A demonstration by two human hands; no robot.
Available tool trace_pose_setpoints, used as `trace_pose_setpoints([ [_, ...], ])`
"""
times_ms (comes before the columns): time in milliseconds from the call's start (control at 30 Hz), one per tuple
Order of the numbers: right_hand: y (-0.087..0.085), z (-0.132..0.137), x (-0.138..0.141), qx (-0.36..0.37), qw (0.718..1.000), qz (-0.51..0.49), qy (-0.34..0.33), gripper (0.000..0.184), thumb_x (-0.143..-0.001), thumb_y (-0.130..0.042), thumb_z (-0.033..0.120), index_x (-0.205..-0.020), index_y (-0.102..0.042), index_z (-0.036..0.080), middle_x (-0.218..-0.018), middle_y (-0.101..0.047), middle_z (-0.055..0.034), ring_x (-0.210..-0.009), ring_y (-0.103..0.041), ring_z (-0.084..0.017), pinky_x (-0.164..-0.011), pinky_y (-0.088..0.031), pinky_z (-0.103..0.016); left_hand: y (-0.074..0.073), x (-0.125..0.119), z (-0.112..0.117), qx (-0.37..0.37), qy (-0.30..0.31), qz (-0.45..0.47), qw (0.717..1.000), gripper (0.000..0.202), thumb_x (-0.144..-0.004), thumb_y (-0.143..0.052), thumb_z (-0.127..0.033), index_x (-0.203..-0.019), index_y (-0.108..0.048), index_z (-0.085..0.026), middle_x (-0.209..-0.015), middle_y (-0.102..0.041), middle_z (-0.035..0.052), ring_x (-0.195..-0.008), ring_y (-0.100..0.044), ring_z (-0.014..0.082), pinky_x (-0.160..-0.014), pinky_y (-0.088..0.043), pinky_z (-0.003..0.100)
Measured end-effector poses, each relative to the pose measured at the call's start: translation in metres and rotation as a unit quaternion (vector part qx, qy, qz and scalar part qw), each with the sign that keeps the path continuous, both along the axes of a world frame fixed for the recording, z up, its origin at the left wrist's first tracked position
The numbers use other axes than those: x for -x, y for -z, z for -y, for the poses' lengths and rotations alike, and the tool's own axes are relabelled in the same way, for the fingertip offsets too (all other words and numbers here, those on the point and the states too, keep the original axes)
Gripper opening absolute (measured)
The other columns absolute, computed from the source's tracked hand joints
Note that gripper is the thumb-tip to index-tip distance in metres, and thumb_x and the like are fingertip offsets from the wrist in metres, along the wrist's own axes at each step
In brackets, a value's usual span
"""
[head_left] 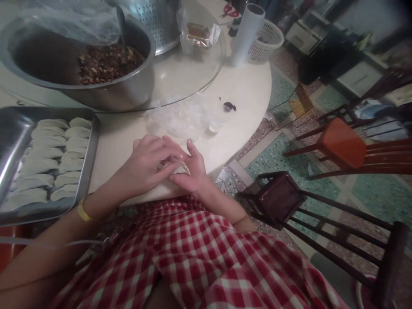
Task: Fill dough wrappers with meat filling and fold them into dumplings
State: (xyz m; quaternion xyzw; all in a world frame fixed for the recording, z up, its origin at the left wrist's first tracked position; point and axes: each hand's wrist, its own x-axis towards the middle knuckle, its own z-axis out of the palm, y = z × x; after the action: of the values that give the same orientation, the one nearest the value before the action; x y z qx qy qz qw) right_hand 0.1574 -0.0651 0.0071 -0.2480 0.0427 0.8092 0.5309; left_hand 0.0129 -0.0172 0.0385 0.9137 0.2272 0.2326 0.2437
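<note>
A pale dumpling (182, 168) rests in the palm of my right hand (195, 171), whose thumb points up and away. My left hand (149, 163) reaches over it from the left, its bent fingers closed on the near part of the dumpling and hiding much of it. Both hands are just above the table's near edge. To the left, a metal tray (93, 141) bears two rows of finished dumplings (45, 165). Behind it stands a large steel bowl (128, 88) with dark chopped filling (106, 64) and a spoon handle (121, 25) sticking up.
Crumpled clear plastic (180, 118) and a small cup (215, 124) lie beyond my hands. On the glass turntable (193, 81) are a perforated metal pot (154, 21) and a wrapped package (199, 36). A plastic roll (247, 34) and basket (268, 43) stand farther back. Chairs (280, 197) are at right.
</note>
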Motion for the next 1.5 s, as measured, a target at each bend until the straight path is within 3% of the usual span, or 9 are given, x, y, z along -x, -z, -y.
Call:
trace_pose_setpoints([
  [233, 0.002, 0.001, 0.003, -0.008, 1.0, 0.014, 0.005, 0.06, -0.103, -0.016, 0.052, -0.108, -0.069, 0.023, -0.079, -0.071, -0.0024, -0.072, -0.067, -0.018, -0.077, -0.06, -0.035, 0.003, -0.006, 0.002, -0.051, 0.013, -0.073, 0.996, 0.028, -0.102, -0.041, -0.034, -0.097, -0.068, -0.024, -0.102, -0.07, 0.0005, -0.102, -0.056, 0.0226, -0.09, -0.039, 0.042],
  [400, 0.002, 0.001, 0.004, 0.01, 1.0, 0.024, 0.006, 0.058, -0.102, -0.021, 0.053, -0.105, -0.07, 0.021, -0.072, -0.07, -0.0028, -0.072, -0.068, -0.02, -0.079, -0.06, -0.038, 0.003, -0.007, 0.003, -0.052, 0.0, -0.036, 0.998, 0.032, -0.103, -0.04, -0.034, -0.09, -0.068, -0.026, -0.097, -0.072, -0.0012, -0.097, -0.06, 0.0214, -0.087, -0.039, 0.041],
  [567, -0.003, 0.003, 0.007, 0.021, 1.0, -0.001, 0.012, 0.059, -0.102, -0.018, 0.051, -0.098, -0.069, 0.022, -0.075, -0.071, -0.0004, -0.07, -0.066, -0.017, -0.089, -0.058, -0.045, 0.005, -0.003, -0.013, -0.021, -0.078, -0.007, 0.997, 0.037, -0.104, -0.039, -0.038, -0.085, -0.067, -0.023, -0.09, -0.072, 0.001, -0.088, -0.059, 0.019, -0.087, -0.042, 0.041],
  [733, -0.005, 0.008, 0.005, 0.014, 0.999, 0.03, 0.01, 0.06, -0.099, -0.02, 0.057, -0.115, -0.066, 0.022, -0.106, -0.075, -0.007, -0.094, -0.069, -0.021, -0.094, -0.054, -0.049, 0.023, -0.001, -0.044, -0.118, -0.239, -0.156, 0.951, 0.043, -0.106, -0.03, -0.037, -0.113, -0.066, -0.016, -0.099, -0.068, 0.0072, -0.095, -0.053, 0.024, -0.083, -0.039, 0.042],
  [833, -0.003, 0.011, 0.0, 0.013, 0.999, 0.037, 0.024, 0.06, -0.1, -0.021, 0.058, -0.117, -0.065, 0.022, -0.112, -0.074, -0.0102, -0.099, -0.068, -0.022, -0.093, -0.055, -0.048, 0.041, -0.005, -0.051, -0.131, -0.237, -0.223, 0.936, 0.035, -0.102, -0.036, -0.034, -0.113, -0.064, -0.015, -0.09, -0.064, 0.0081, -0.09, -0.055, 0.0259, -0.073, -0.037, 0.038],
  [1000, -0.002, 0.011, -0.01, 0.006, 0.998, 0.047, 0.051, 0.058, -0.099, -0.022, 0.059, -0.118, -0.064, 0.024, -0.113, -0.073, -0.0094, -0.099, -0.067, -0.023, -0.094, -0.054, -0.049, 0.06, -0.001, -0.043, -0.094, -0.199, -0.204, 0.954, 0.023, -0.094, -0.041, -0.022, -0.091, -0.064, -0.02, -0.079, -0.059, 0.009, -0.081, -0.055, 0.0282, -0.067, -0.031, 0.039],
  [1167, -0.008, 0.008, -0.013, -0.002, 0.997, 0.037, 0.072, 0.058, -0.1, -0.022, 0.058, -0.118, -0.064, 0.023, -0.114, -0.072, -0.0087, -0.104, -0.066, -0.022, -0.093, -0.054, -0.045, 0.05, 0.026, -0.028, -0.149, -0.193, -0.236, 0.941, 0.027, -0.095, -0.037, -0.022, -0.081, -0.059, -0.023, -0.08, -0.058, 0.0081, -0.082, -0.051, 0.0275, -0.066, -0.027, 0.041],
  [1367, -0.018, 0.001, -0.01, -0.047, 0.996, 0.029, 0.065, 0.057, -0.099, -0.021, 0.057, -0.119, -0.064, 0.025, -0.113, -0.072, -0.0084, -0.108, -0.065, -0.023, -0.094, -0.053, -0.045, 0.039, 0.052, -0.01, -0.16, -0.268, -0.241, 0.919, 0.035, -0.1, -0.036, -0.037, -0.084, -0.062, -0.021, -0.079, -0.06, 0.008, -0.083, -0.053, 0.028, -0.065, -0.029, 0.04],
  [1500, -0.019, 0.0, 0.002, -0.06, 0.995, 0.048, 0.061, 0.056, -0.099, -0.022, 0.058, -0.118, -0.064, 0.026, -0.115, -0.072, -0.0068, -0.109, -0.065, -0.022, -0.098, -0.051, -0.044, 0.024, 0.058, 0.003, -0.123, -0.292, -0.132, 0.939, 0.036, -0.1, -0.043, -0.048, -0.083, -0.06, -0.022, -0.083, -0.062, 0.0053, -0.086, -0.057, 0.0257, -0.075, -0.04, 0.042],
])
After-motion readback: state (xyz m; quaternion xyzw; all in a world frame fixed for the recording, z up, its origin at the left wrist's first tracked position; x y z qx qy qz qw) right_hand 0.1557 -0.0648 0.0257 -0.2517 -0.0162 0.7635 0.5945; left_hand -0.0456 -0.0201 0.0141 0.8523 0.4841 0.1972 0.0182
